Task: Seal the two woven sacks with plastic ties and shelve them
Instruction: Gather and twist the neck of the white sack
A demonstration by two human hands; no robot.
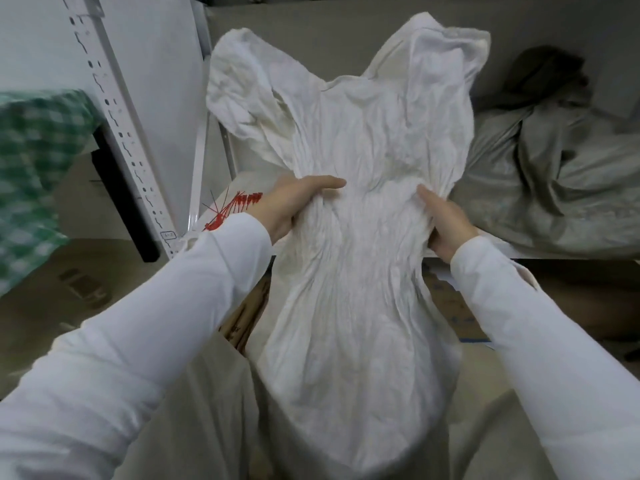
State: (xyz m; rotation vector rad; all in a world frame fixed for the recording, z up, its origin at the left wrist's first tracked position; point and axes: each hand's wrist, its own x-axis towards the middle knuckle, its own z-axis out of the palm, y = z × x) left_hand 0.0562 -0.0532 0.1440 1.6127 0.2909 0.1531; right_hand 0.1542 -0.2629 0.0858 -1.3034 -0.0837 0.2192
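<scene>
White sack (349, 306) stands lengthwise away from the person, neck squeezed between left hand (291, 206) and right hand (445, 225), fingers curled into its cloth; red ties (239, 206) lie just beside the left.

Sack (349, 271): white woven cloth, matt, creased. Ties (239, 206): red plastic. Upright (114, 109): white painted metal, perforated.

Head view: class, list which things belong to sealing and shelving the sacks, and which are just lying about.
Belong: white sack, gripped by left hand and right hand; grey sack; red ties; shelf.
Lying about: green checked cloth; cardboard box.
</scene>
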